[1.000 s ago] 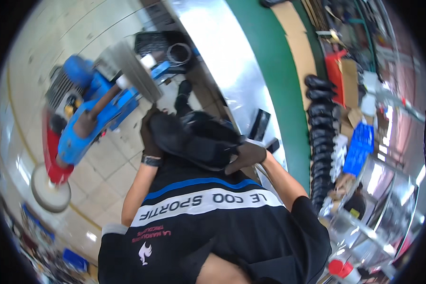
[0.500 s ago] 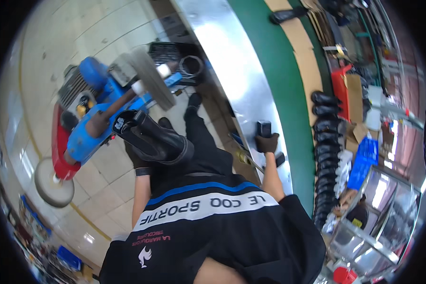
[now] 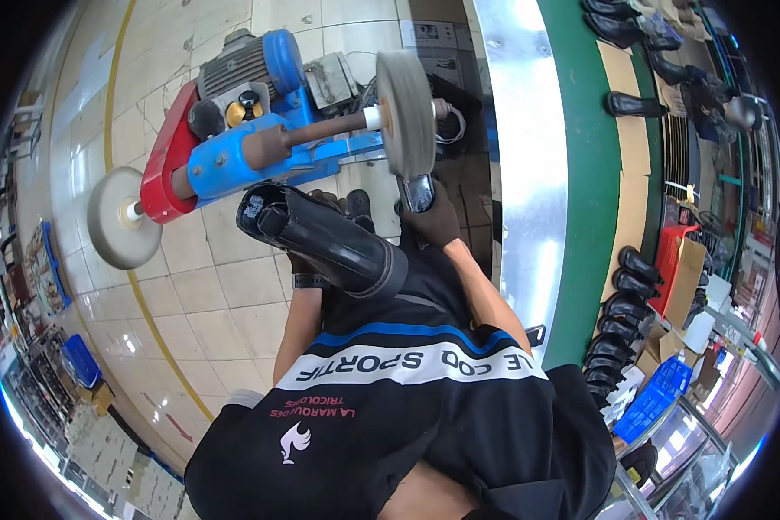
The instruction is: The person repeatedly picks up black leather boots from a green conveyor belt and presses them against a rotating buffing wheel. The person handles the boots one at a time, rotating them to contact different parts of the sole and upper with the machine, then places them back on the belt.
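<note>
A black ankle boot (image 3: 342, 241) lies tilted in front of my body, its opening toward the upper left and its sole toward the lower right. My left hand (image 3: 302, 263), in a dark glove, is closed on it from beneath; the boot hides most of the fingers. My right hand (image 3: 435, 217), also gloved, grips a small dark block (image 3: 418, 192) with a shiny face. The block is at the lower edge of a grey buffing wheel (image 3: 406, 113) and appears to touch it. That wheel sits on the shaft of a blue polishing machine (image 3: 238, 160).
A second, pale wheel (image 3: 123, 217) and a red belt guard (image 3: 169, 156) are at the machine's left. Along my right runs a metal-edged bench (image 3: 529, 173) with a green top (image 3: 582, 191). Black boots (image 3: 620, 328) stand in a row there, near a blue crate (image 3: 654, 400).
My right hand has taken the block off the bench and carried it left to the wheel. The view has shifted, and the boot is still in my left hand.
</note>
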Action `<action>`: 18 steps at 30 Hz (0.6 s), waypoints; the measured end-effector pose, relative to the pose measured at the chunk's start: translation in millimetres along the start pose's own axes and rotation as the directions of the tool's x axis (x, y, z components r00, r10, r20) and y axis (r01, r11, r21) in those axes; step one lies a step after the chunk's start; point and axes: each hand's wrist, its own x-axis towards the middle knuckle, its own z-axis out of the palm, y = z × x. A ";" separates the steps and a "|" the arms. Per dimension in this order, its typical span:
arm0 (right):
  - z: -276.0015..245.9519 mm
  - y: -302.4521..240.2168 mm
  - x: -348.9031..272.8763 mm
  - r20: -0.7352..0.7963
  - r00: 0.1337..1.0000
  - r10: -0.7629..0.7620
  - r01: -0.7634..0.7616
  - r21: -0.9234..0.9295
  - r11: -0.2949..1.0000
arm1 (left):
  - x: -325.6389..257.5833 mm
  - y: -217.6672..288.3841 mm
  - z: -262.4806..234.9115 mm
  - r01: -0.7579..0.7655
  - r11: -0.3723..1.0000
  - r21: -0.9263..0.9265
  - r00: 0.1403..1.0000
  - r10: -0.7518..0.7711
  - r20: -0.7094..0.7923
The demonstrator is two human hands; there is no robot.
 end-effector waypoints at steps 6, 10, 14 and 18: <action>0.0 4.2 4.4 0.012 0.997 -0.079 0.079 0.023 0.997 | -12.2 23.7 1.1 0.122 0.893 -0.433 0.991 -0.085 0.106; -1.3 -3.3 0.6 0.011 0.998 -0.054 0.054 0.049 0.997 | -8.9 26.7 -2.8 -0.160 0.971 0.176 0.979 0.133 0.154; -6.7 -6.3 1.0 0.016 0.998 -0.057 0.056 0.088 0.995 | -0.5 17.1 7.5 0.111 0.933 -0.342 0.991 -0.076 0.113; 1.0 -11.5 -0.2 -0.015 1.000 -0.021 0.022 0.039 0.999 | 12.4 16.2 -12.4 0.377 -0.031 -0.925 0.920 -0.102 0.379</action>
